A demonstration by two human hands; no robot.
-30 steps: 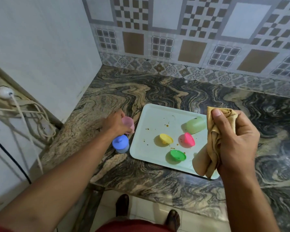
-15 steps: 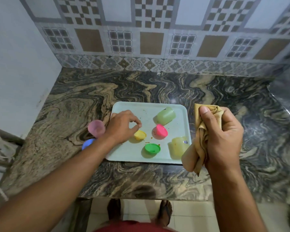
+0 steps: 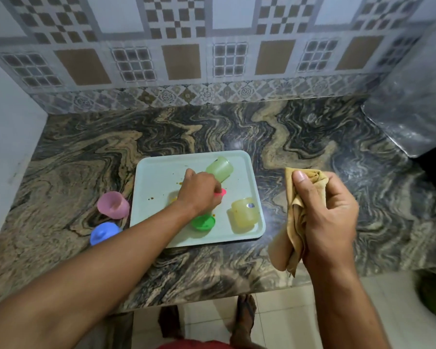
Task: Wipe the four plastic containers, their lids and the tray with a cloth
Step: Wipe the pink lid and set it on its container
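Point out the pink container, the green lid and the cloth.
pink container (image 3: pixel 113 205): head view, on its side wall, standing on the counter left of the tray.
green lid (image 3: pixel 203 222): head view, on its top face, lying on the tray.
cloth (image 3: pixel 296 222): head view, on the folds bunched in the right hand.

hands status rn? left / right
Left hand: over the tray, fingers curled down at the pink lid; a firm grip cannot be told.
Right hand: closed, holding the cloth.
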